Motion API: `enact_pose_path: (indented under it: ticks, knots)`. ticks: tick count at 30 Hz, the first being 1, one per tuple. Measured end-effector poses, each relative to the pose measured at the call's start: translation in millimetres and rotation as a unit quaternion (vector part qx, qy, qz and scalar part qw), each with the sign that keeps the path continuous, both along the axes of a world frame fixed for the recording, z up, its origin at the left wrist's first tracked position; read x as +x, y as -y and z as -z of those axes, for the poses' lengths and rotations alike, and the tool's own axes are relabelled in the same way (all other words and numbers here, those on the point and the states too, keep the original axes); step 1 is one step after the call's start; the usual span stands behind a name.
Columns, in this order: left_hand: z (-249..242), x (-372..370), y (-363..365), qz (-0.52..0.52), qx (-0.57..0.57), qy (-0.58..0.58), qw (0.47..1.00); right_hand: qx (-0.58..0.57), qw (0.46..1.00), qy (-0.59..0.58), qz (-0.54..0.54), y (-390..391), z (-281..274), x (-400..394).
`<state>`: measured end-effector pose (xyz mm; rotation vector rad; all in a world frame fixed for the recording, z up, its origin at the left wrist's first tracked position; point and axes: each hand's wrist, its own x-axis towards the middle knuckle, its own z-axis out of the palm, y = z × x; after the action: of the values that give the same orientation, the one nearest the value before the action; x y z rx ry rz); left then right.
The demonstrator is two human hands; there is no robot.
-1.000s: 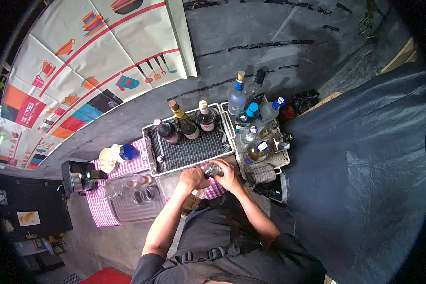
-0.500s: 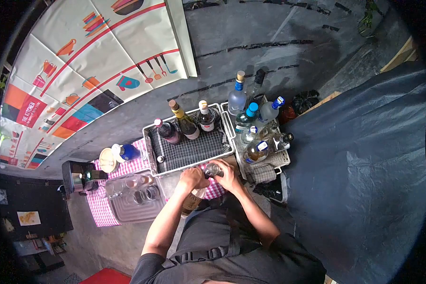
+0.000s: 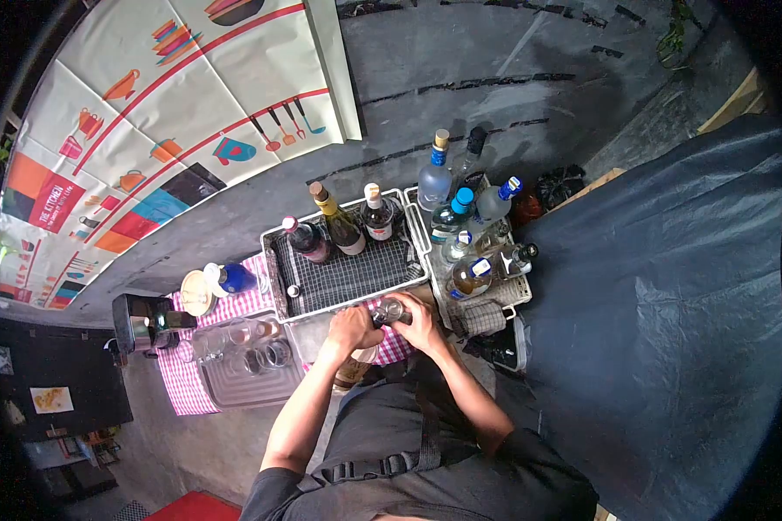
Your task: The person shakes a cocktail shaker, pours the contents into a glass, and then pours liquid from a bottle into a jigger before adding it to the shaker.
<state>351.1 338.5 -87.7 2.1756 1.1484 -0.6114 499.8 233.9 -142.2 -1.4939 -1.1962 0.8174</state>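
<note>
My right hand (image 3: 419, 324) curls round a small, clear-glass vessel (image 3: 392, 310) on my side of the rectangular, white-rimmed, dark-checked basket (image 3: 356, 272); my left hand (image 3: 350, 330) bends beside the vessel, its hold impossible to tell.

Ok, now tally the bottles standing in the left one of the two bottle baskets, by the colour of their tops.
Pinkish-topped bottle: 1
Brown-topped bottle: 1
White-topped bottle: 1
Total: 3
</note>
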Motion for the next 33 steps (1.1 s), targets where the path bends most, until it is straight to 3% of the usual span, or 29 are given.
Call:
enact_pose_path:
  ticks: [2, 7, 9, 11, 13, 21, 28, 30, 33]
  knots:
    - [2, -8, 7, -0.014, 0.073, 0.075, 0.994, 0.003, 0.999, -0.037, -0.004, 4, 0, 0]
    - [-12, -21, 18, -0.075, 0.061, 0.104, 0.990, -0.023, 0.991, -0.133, -0.003, 14, -10, 7]
    - [-18, -25, 22, -0.122, 0.084, 0.148, 0.978, -0.045, 0.999, -0.005, 0.024, 16, -9, 13]
    - [-8, -33, 22, -0.148, 0.046, 0.158, 0.975, -0.056, 0.997, 0.038, 0.023, 17, -12, 19]
    - [0, -40, 25, -0.154, 0.093, 0.146, 0.973, -0.050, 0.983, 0.175, 0.009, 16, -14, 22]
    - [1, -52, 27, -0.158, 0.072, 0.146, 0.974, -0.107, 0.947, 0.293, -0.075, 6, -8, 22]
    - [5, -47, 19, -0.122, 0.035, 0.077, 0.989, -0.115, 0.947, 0.286, -0.085, 5, -18, 20]
    - [-3, -39, 18, -0.100, 0.037, 0.071, 0.992, -0.057, 0.984, 0.158, -0.053, 7, -14, 19]
    - [-7, -29, 16, -0.048, 0.049, 0.057, 0.996, -0.024, 0.994, 0.096, -0.049, 8, -12, 16]
